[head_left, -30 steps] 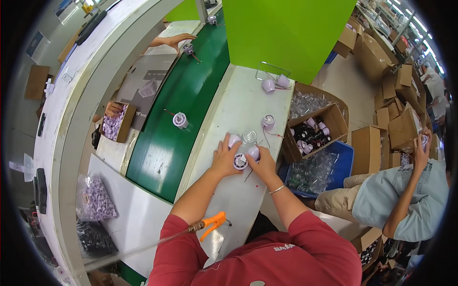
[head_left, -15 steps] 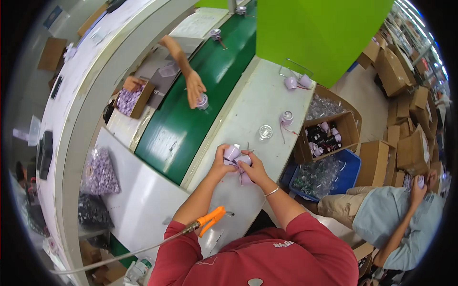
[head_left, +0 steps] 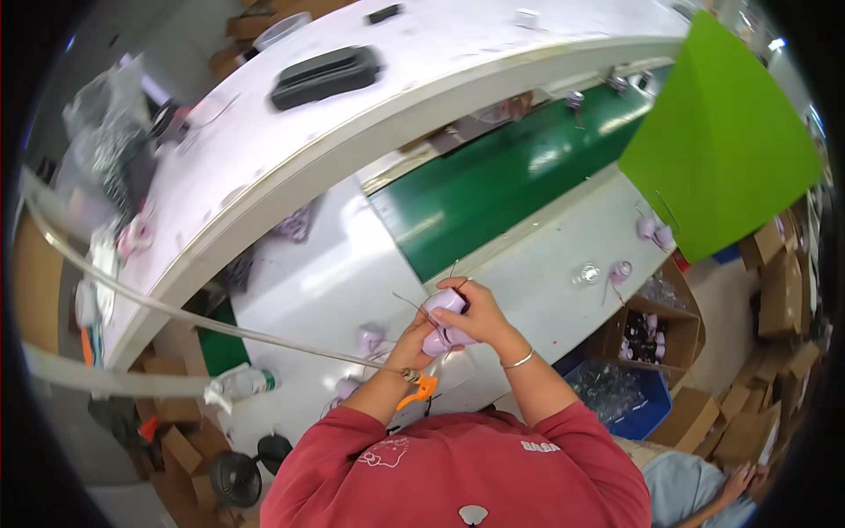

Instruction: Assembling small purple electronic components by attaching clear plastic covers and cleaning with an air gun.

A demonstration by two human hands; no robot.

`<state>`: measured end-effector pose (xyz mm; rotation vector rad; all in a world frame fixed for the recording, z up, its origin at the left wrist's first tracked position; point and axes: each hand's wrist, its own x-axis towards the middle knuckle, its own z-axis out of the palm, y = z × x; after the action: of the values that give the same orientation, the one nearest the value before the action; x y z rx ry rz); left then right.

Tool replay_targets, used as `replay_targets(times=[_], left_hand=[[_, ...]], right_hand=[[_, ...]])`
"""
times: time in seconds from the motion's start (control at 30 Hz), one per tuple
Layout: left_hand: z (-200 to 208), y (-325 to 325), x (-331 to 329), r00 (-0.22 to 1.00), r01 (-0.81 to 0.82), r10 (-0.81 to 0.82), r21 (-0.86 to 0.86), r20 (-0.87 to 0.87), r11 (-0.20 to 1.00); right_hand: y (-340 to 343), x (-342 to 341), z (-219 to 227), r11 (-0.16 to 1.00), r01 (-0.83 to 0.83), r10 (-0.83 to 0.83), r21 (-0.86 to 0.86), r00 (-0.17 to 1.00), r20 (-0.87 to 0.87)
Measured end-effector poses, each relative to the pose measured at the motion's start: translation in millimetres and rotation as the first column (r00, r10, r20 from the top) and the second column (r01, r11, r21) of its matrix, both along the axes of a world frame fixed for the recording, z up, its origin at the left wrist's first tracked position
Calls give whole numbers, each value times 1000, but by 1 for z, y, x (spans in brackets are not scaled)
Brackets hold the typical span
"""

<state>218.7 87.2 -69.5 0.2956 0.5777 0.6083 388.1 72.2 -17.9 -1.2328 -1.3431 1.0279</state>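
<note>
Above the white worktop, both my hands are closed round lilac plastic cup-shaped parts [head_left: 445,303] with thin dark wires sticking out. My left hand [head_left: 410,347] grips from the left and below, its fingers partly hidden. From the right, my right hand [head_left: 481,319] wraps its fingers and thumb over the parts. At least two rounded lilac pieces show between the hands, close together. Left of my left hand lies another lilac part [head_left: 371,338] with wires, and one more lilac part [head_left: 347,387] sits beside my left forearm. An orange air gun [head_left: 421,389] hangs on a hose just over that forearm.
Beyond the worktop [head_left: 528,290] runs a green conveyor belt [head_left: 493,194], under a curved white shelf [head_left: 352,132]. On the right are a clear round cover [head_left: 585,274], a wired lilac part [head_left: 620,270], a carton of parts [head_left: 676,339] and a blue bin [head_left: 651,414].
My view has swung left, so the bench appears farther right. Both hands still hold the lilac parts, now turned differently. The co-worker's hand is no longer seen over the belt.
</note>
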Motion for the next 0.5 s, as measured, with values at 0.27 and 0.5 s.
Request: replay_targets(times=[0.27,0.5], left_hand=[[-23,-2,-82,904,-403,406,-44,133,914],[-22,6,-138,845,-415,384,3,373,910]], right_hand=[[-10,13,-57,928,321,-303,-191,946,116],[-42,22,-110,922,386,-269,13,617,739]])
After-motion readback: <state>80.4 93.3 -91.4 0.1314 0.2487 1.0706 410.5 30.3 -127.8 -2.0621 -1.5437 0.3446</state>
